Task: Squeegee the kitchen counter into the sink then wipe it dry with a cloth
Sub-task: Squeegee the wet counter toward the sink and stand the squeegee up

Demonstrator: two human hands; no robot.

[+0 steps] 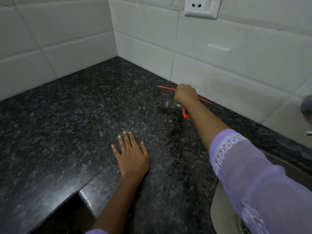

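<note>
My right hand [185,93] is closed around an orange squeegee [166,88], far out on the dark speckled granite counter [76,107], close to the back wall. Its thin orange blade runs along the foot of the tiles, and its looped handle end pokes out below my wrist. A wet patch and thin water streaks [175,146] lie on the stone between the squeegee and the sink. My left hand [130,156] rests flat on the counter, fingers spread, holding nothing. The steel sink [221,208] shows at the lower right, partly hidden by my purple sleeve.
White tiled walls meet in a corner [116,53] behind the counter. A white wall socket [200,7] sits high on the back wall. A grey tap [307,107] is at the right edge. The counter's front edge steps inward at the lower left [81,193].
</note>
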